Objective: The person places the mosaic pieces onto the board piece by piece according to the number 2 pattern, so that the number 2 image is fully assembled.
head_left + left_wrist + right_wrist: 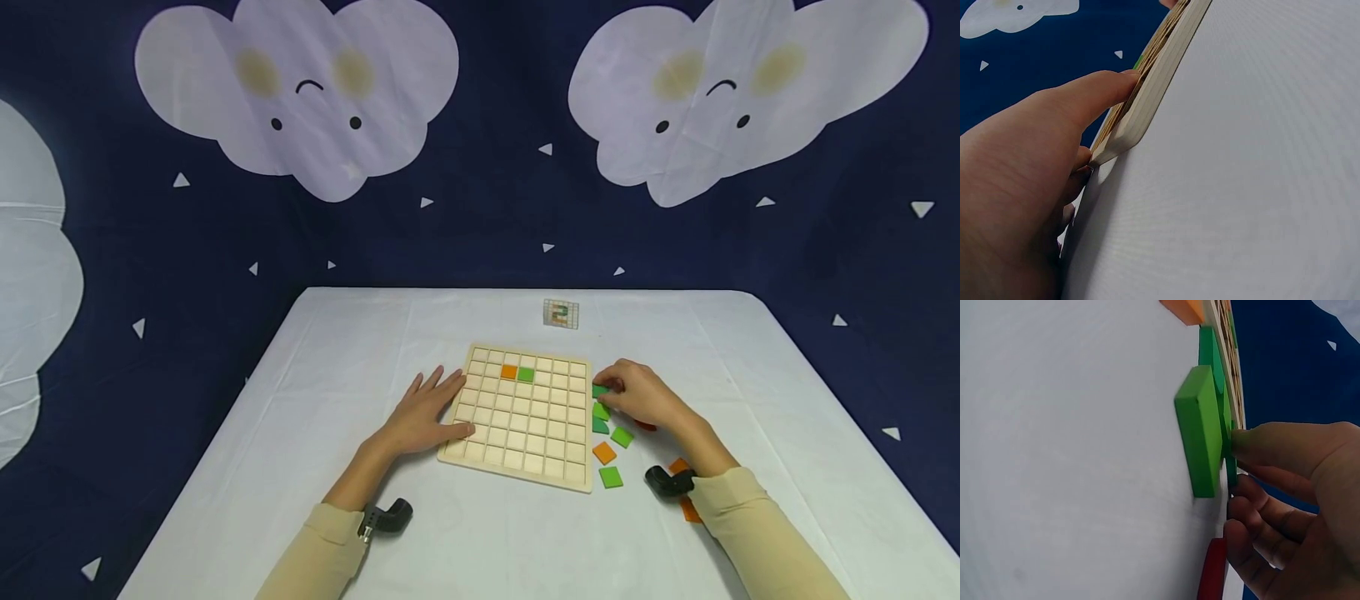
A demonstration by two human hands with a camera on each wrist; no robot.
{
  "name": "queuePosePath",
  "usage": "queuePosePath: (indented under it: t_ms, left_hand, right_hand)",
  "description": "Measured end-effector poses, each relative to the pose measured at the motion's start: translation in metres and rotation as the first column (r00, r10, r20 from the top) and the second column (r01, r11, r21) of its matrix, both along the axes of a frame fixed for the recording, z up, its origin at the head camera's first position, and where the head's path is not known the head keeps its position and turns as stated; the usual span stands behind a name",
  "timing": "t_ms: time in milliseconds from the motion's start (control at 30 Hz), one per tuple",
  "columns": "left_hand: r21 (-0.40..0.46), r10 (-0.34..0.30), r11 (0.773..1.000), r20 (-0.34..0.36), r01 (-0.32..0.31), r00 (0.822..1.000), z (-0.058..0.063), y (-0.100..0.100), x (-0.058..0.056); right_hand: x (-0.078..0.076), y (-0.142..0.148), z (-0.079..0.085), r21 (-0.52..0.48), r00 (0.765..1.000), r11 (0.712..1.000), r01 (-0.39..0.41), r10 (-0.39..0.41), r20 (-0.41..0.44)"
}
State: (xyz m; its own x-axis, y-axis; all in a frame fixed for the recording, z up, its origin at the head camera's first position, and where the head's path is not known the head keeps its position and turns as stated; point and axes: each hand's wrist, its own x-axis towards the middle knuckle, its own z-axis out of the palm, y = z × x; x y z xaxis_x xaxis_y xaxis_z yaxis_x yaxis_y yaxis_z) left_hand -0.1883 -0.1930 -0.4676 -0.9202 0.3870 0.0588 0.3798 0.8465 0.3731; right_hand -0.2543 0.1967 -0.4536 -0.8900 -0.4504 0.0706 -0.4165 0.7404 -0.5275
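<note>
A wooden grid board [513, 475] lies on the table. An orange square tile [509, 372] and a green square tile [526, 374] sit side by side in its upper cells. My left hand [423, 417] rests on the board's left edge, fingers spread, with the thumb [1107, 87] over the rim in the left wrist view. Beside the board's right edge, my right hand [641, 393] pinches a dark green tile [599, 390] between thumb and fingers; the hand partly covers it. A light green tile [1200, 431] stands out close to those fingers in the right wrist view.
Loose tiles lie right of the board, among them an orange tile [604, 452], a green tile [611, 477] and a red tile [645, 425] partly under the right hand. More orange tiles [690, 510] lie by the right wrist. A small pattern card [561, 314] is behind the board.
</note>
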Motion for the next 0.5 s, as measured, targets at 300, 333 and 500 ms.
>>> queuePosePath:
  t_ms: [300,333,500]
  left_hand:
    - [-0.002,0.001,1.000,-0.001,-0.001,1.000,0.0001,0.0002,-0.0004]
    - [-0.001,0.000,1.000,-0.002,0.000,1.000,-0.0001,0.0001,-0.0003]
    - [0.002,0.001,1.000,0.000,-0.001,1.000,-0.0002,0.0000,-0.0003]
  right_hand:
    - [-0.0013,-0.0002,-0.0026,0.006,1.000,1.000,0.001,-0.001,0.002]
    - [-0.0014,0.0000,-0.0024,0.009,1.000,1.000,0.003,-0.003,0.005]
    - [-0.0012,0.0023,-0.0011,0.011,1.000,1.000,0.006,-0.006,0.007]
